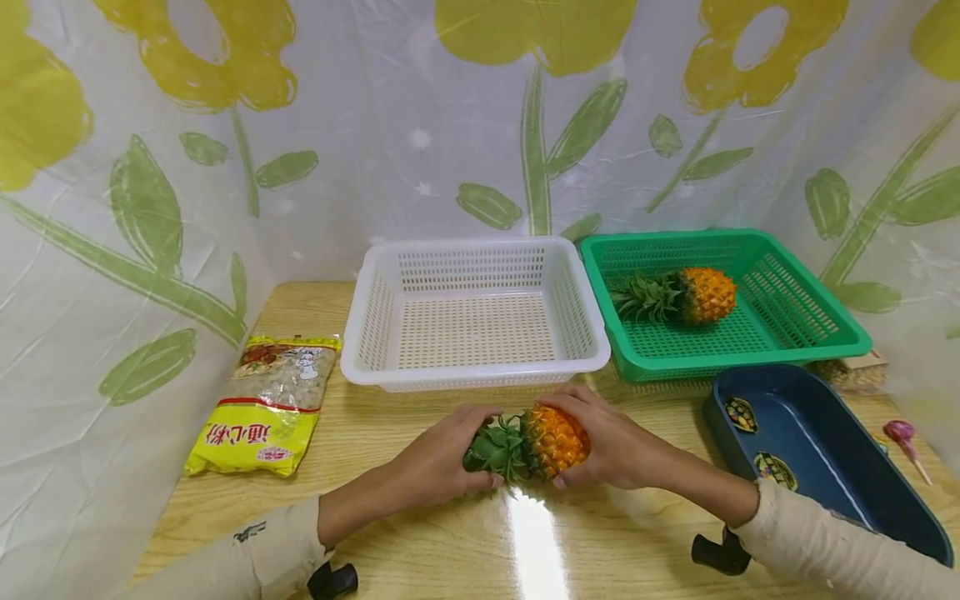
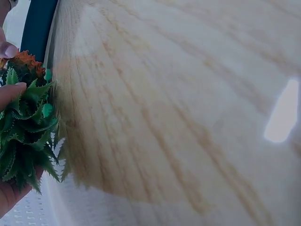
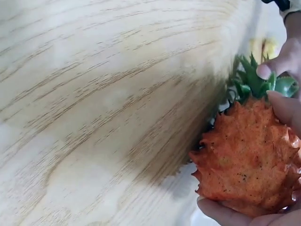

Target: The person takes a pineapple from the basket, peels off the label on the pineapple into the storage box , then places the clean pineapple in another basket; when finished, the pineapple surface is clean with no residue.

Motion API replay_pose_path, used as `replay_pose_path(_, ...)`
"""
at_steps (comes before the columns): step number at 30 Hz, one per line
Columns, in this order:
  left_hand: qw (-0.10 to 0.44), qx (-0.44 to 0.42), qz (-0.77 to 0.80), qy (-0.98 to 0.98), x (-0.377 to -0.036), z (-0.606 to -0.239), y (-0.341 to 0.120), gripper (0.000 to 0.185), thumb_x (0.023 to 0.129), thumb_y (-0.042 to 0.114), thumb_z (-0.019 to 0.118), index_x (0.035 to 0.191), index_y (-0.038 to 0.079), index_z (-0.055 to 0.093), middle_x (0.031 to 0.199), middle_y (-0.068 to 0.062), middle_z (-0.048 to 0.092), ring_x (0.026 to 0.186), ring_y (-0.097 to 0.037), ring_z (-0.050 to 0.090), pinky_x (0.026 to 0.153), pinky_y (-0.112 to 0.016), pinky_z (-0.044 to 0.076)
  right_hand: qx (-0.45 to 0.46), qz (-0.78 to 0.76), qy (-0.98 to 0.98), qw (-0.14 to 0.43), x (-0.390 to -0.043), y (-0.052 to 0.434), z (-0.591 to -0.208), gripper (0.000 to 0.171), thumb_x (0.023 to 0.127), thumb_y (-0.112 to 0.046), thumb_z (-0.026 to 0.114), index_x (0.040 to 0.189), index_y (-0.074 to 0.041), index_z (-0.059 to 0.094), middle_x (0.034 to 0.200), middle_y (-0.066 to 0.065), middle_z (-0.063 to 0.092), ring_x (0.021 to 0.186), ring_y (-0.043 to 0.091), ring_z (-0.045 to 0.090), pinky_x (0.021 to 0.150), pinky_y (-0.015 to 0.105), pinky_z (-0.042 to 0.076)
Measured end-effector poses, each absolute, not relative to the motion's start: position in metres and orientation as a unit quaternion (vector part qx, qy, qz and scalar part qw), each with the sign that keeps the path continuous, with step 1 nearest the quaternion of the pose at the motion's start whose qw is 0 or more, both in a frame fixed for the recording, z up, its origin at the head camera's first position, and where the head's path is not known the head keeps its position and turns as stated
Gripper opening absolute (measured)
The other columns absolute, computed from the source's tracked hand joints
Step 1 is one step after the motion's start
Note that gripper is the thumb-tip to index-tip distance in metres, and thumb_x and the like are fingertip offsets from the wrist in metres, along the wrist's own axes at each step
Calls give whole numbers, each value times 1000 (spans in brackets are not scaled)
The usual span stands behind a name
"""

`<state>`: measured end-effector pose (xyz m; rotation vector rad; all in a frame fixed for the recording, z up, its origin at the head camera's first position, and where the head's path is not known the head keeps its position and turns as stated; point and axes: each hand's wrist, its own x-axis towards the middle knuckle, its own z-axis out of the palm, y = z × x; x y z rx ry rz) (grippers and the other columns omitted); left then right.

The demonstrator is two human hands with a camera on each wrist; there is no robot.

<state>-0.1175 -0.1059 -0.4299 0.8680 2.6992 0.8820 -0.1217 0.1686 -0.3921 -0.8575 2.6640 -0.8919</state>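
A small orange pineapple (image 1: pixel 551 440) with a green leafy crown (image 1: pixel 495 450) lies on its side on the wooden table (image 1: pixel 420 533), just in front of the white basket (image 1: pixel 476 311). My left hand (image 1: pixel 442 460) grips the crown (image 2: pixel 26 132); my right hand (image 1: pixel 611 446) curls round the orange body (image 3: pixel 247 160). A second pineapple (image 1: pixel 686 296) lies inside the green basket (image 1: pixel 817 329) at the back right.
A yellow bag of food (image 1: pixel 266 404) lies at the left. A dark blue tray (image 1: pixel 817 454) stands at the right, with a pink lollipop (image 1: pixel 903 437) beyond it. A flower-print plastic sheet (image 1: pixel 150 192) hangs round the table's back and sides.
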Motion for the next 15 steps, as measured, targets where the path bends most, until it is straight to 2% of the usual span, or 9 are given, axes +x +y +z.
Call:
replay_pose_path(9,80,299,301,902,-119,-431,-107,88,82,39,84,152,13,38,146,-11,50,128,-28,54,103,-49,49,-307,-292,901,88,-124,167,-393,89,66,-18,90,144,-11,48,137,7,48,105,20,55,78,34,52)
replay_pose_path(15,88,300,303,900,-118,-430,-107,89,82,43,83,153,16,37,149,-8,49,132,-26,52,107,-48,47,-310,-298,897,100,-123,170,-393,86,68,-19,90,144,-15,49,135,6,49,103,19,55,77,32,52)
